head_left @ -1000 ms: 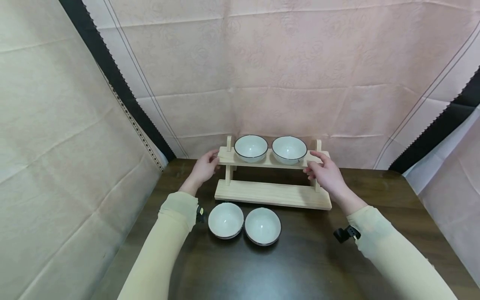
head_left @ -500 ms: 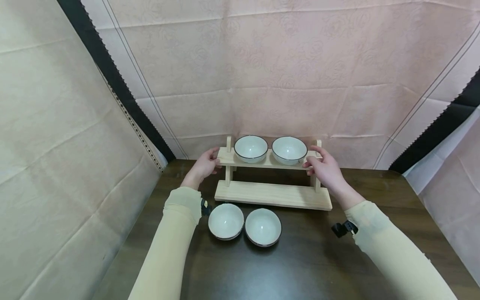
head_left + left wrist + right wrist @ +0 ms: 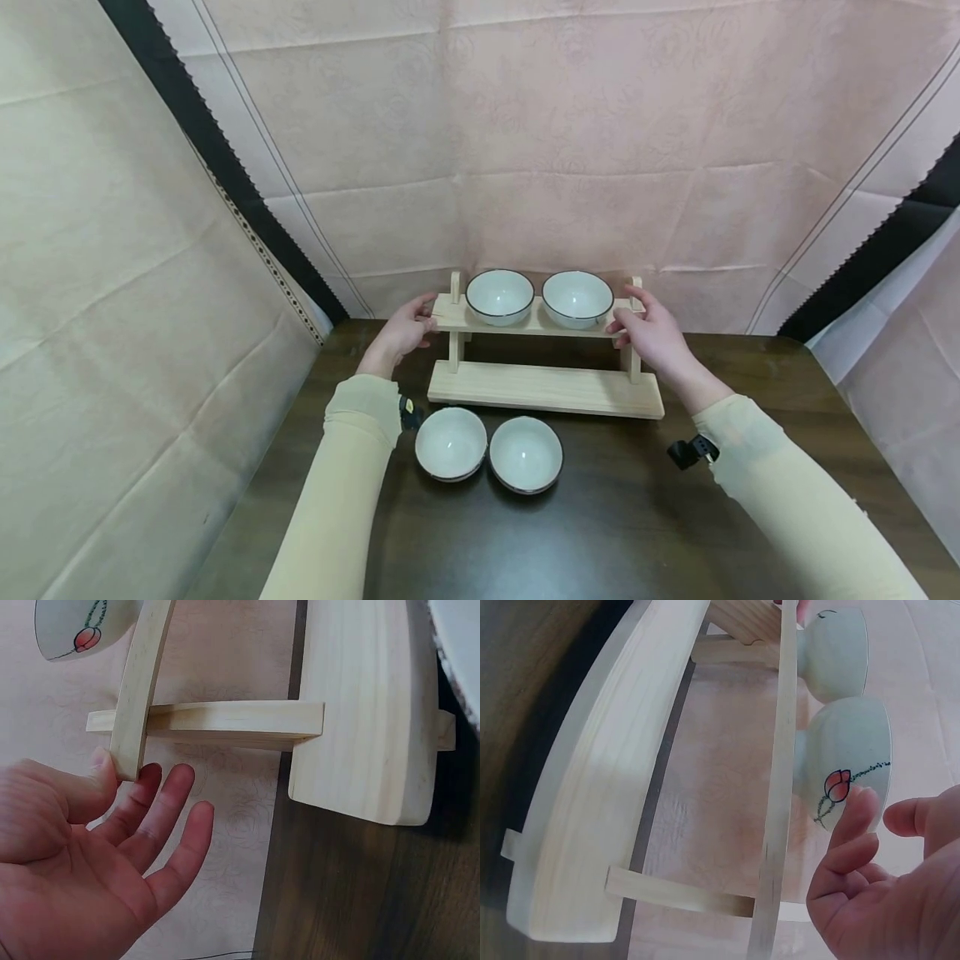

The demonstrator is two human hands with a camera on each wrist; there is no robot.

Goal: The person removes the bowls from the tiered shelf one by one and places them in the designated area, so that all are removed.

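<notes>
Pale, creased cloth point(image 3: 562, 125) hangs behind and beside a dark wooden counter point(image 3: 615, 533), its folds reaching down to the far edge. Near that edge, about midway between the far corners, stands a light wooden rack point(image 3: 546, 389): a broad lower board, two side posts and a narrower upper shelf point(image 3: 538, 317).

At the rack's left end, the left hand point(image 3: 405, 329) pinches the tip of the upper shelf, thumb on one face and forefinger apparently behind it; the remaining fingers are loosely spread. By the other end, the right hand point(image 3: 651, 333) has its fingers half bent, with thumb and forefinger parted and nothing held between them; whether it touches the shelf or a bowl, I cannot tell.

Two white bowls sit upright on that shelf, a left one point(image 3: 499, 297) and a right one point(image 3: 577, 298). Two more, left point(image 3: 451, 443) and right point(image 3: 526, 454), rest side by side on the counter before the rack; either may be a nested pair.

The step in hand looks like steadying or squaring the rack. Continuing it would call for a matching right-hand hold and a level, gentle touch, keeping the perched bowls undisturbed.
</notes>
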